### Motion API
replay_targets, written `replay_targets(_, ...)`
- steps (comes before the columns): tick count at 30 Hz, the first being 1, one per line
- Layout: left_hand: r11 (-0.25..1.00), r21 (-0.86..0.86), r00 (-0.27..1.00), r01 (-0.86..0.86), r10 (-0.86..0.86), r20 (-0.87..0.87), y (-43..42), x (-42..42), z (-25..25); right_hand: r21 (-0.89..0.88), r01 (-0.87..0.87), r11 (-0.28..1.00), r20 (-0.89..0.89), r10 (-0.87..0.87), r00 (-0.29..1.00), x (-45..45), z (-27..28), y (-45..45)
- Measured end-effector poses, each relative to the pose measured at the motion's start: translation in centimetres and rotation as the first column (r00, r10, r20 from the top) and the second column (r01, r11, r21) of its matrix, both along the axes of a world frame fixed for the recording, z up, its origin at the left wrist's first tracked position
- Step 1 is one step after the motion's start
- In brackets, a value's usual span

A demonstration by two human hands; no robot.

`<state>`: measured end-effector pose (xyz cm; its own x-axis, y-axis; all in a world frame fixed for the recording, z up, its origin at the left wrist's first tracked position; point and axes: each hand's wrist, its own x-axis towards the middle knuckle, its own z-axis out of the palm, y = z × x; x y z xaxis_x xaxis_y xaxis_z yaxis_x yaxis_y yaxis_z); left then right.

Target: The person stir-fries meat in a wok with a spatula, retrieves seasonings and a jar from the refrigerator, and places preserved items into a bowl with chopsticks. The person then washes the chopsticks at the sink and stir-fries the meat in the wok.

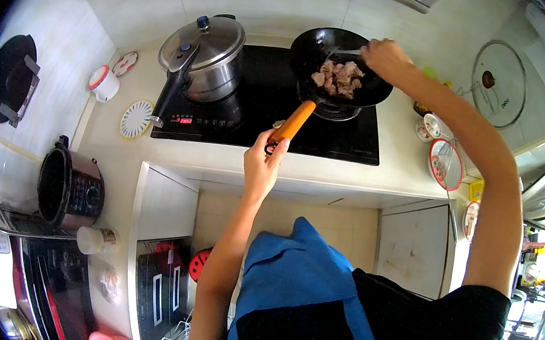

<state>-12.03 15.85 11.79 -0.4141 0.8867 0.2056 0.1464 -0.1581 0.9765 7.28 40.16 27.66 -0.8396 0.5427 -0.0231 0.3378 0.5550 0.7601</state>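
A black wok [310, 47] sits tilted over the right burner of the cooktop, with pieces of browned meat [338, 78] in its middle. Its orange-brown handle [295, 120] points toward me, and my left hand [263, 167] is closed around the handle's end. Over the wok's right rim, my right hand [384, 58] is closed on a spatula. The spatula's metal part [346, 51] reaches into the wok above the meat; its grip is hidden by my fingers.
A steel pressure cooker [219, 63] occupies the left side of the black cooktop [251, 117], its handle jutting forward. Bowls [446, 164] stand right of the cooktop. A glass lid [499, 85] hangs on the right wall. A black multicooker [71, 187] is at the left.
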Motion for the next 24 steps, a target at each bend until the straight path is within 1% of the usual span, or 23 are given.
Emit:
replay_targets(2, 1.000, 0.006, 1.000, -0.006, 0.006, -0.001, 0.1, 0.0, -0.2, 0.107, -0.015, 0.994, 0.007, 0.014, 1.000, 2.4, 1.0, -0.5)
replay_targets(5, 1.000, -0.001, 1.000, -0.014, 0.014, -0.014, 0.1, -0.1, 0.0, 0.076, -0.054, 0.996, -0.001, 0.055, 0.999, 5.1, 2.2, -1.6)
replay_targets(7, 1.000, -0.015, 1.000, -0.015, 0.015, -0.026, 0.1, 0.2, 0.1, 0.062, -0.042, 0.997, -0.017, 0.043, 0.999, 5.7, 2.7, -2.6)
replay_targets(9, 0.999, 0.011, 0.999, -0.038, 0.038, 0.010, 0.1, 0.3, 0.1, 0.052, -0.032, 0.998, -0.034, 0.034, 0.999, 5.8, 2.9, -2.7)
replay_targets(12, 1.000, -0.015, 1.000, -0.023, 0.023, 0.004, -0.1, 0.2, 0.3, 0.085, -0.020, 0.996, 0.012, 0.019, 1.000, 5.1, 3.1, -2.0)
replay_targets(14, 1.000, -0.004, 1.000, -0.019, 0.019, 0.011, 0.0, 0.2, 0.0, 0.026, 0.003, 1.000, 0.140, -0.006, 0.990, 3.6, 3.4, -0.7)
replay_targets(17, 1.000, -0.001, 1.000, -0.024, 0.024, 0.002, 0.0, 0.2, -0.1, 0.026, -0.023, 0.999, 0.190, 0.018, 0.982, 1.1, 1.1, 1.3)
replay_targets(18, 0.999, -0.009, 0.999, -0.037, 0.037, -0.015, 0.1, 0.2, 0.1, 0.028, -0.027, 0.999, 0.192, 0.021, 0.981, 0.6, 1.3, 1.3)
replay_targets(20, 0.999, -0.017, 1.000, -0.031, 0.031, 0.004, -0.1, 0.2, 0.4, 0.013, 0.100, 0.995, 0.100, -0.101, 0.990, -0.2, 1.4, 0.8)
replay_targets(21, 1.000, -0.023, 1.000, -0.018, 0.018, 0.021, -0.2, 0.2, 0.5, 0.012, 0.097, 0.995, 0.102, -0.098, 0.990, -0.1, 1.0, 1.2)
replay_targets(22, 1.000, -0.023, 0.999, -0.022, 0.022, 0.024, 0.0, 0.2, 0.4, -0.041, 0.193, 0.980, -0.034, -0.195, 0.980, 0.2, 0.7, 1.8)
replay_targets(23, 1.000, -0.009, 1.000, -0.016, 0.017, 0.018, 0.0, 0.1, 0.2, -0.108, 0.279, 0.954, -0.162, -0.293, 0.942, 0.7, 0.5, 2.4)
replay_targets(24, 1.000, 0.001, 1.000, -0.010, 0.009, 0.009, 0.0, 0.1, 0.1, -0.113, 0.276, 0.954, -0.159, -0.292, 0.943, 1.5, 0.7, 2.8)
